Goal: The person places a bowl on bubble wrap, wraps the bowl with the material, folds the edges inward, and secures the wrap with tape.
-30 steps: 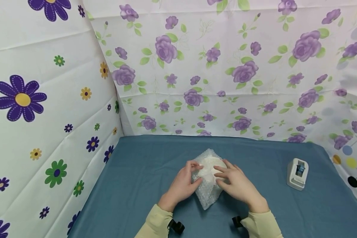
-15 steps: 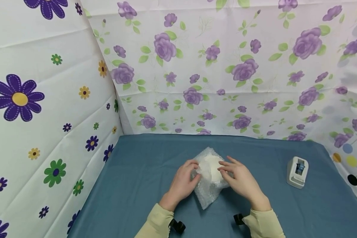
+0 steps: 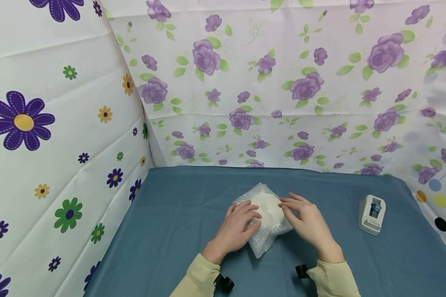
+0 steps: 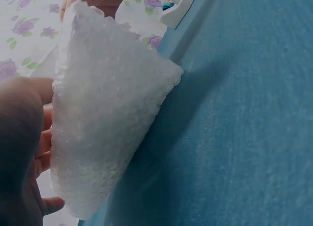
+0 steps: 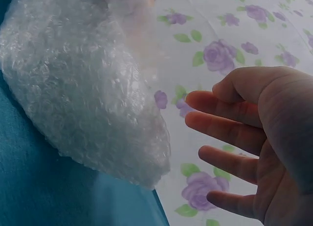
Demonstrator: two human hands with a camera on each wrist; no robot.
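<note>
A bundle of bubble wrap (image 3: 259,244) sits mid-table around a round white object (image 3: 270,205), whose pale top shows through. My left hand (image 3: 238,229) lies over the bundle's left side, fingers stretched across its top. In the left wrist view the folded wrap (image 4: 107,89) hides part of those fingers. On the right, my right hand (image 3: 311,222) hovers at the bundle's edge with fingers extended. The right wrist view shows a gap between the fingers of that hand (image 5: 274,123) and the wrap (image 5: 88,89), with nothing between thumb and forefinger.
A white tape dispenser (image 3: 371,214) with a blue core stands on the right of the table. Blue-grey cloth (image 3: 186,206) covers the tabletop. Flower-printed sheets (image 3: 267,90) rise behind it and along the left side.
My left hand has shifted right, further over the top of the bundle. The right hand has drawn back from the bundle's top to its right edge. The wrap's folds have shifted.
</note>
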